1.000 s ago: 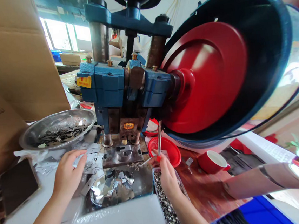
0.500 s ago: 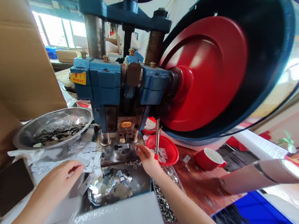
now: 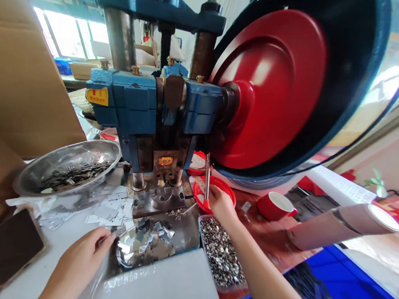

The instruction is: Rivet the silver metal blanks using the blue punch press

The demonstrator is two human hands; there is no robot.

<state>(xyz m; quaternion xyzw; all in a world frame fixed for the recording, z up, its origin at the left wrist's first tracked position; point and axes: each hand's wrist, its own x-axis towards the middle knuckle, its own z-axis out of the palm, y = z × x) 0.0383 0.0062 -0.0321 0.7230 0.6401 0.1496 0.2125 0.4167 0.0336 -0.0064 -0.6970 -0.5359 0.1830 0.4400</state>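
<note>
My left hand point(image 3: 84, 254) is closed on a small flat metal plate point(image 3: 119, 231), over the left side of the heap of metal pieces point(image 3: 146, 241). My right hand point(image 3: 223, 208) is at the red plastic basket point(image 3: 229, 190), right beside the lever point(image 3: 207, 177) with its orange-red lower end. Its fingers are curled; whether they grip the lever or a small part is hidden. A pale plate point(image 3: 200, 185) shows at the basket's left side. In front of the hands stands the blue press point(image 3: 135, 104), with no plate showing on its steel die point(image 3: 158, 198).
Loose flat plates point(image 3: 111, 209) lie left of the die, below a steel bowl point(image 3: 29, 177) of dark pieces. A clear box of small metal bits point(image 3: 221, 255) sits under my right forearm. A red mug point(image 3: 273, 206) and a tumbler point(image 3: 320, 232) are to the right.
My right hand has moved right, from the die to the red basket. The dark plate is gone from the die. My left hand has shifted slightly down, and the view has tilted a little.
</note>
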